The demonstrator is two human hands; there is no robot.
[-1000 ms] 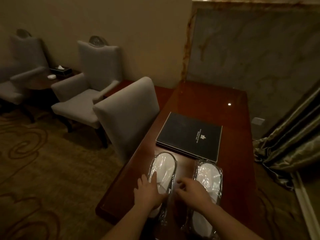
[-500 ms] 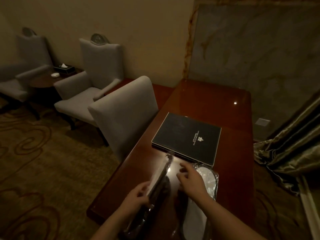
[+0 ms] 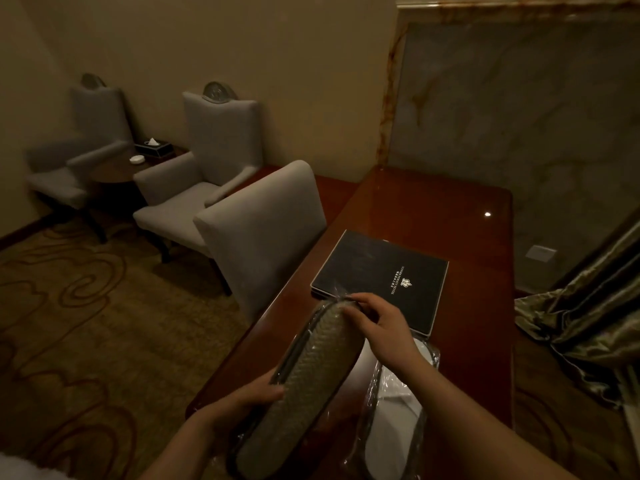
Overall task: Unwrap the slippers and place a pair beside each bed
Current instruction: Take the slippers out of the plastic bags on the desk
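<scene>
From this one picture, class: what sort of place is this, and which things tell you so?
Probably a hotel room: a crested folder on the desk, plastic-wrapped slippers, and matching armchairs by a small table.

The black folder (image 3: 381, 275) bears a pale crest and small print, too blurred to read

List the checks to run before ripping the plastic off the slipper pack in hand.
1. Left hand grips the slipper pack by its side, sole up: ok.
2. Right hand pinches the plastic wrap at the toe end: ok.
3. Wrap already open: not ok, it looks intact.
4. Tear notch or seam found: cannot tell.
5. Second wrapped pair lies flat on the desk, near the black folder: ok.
</scene>
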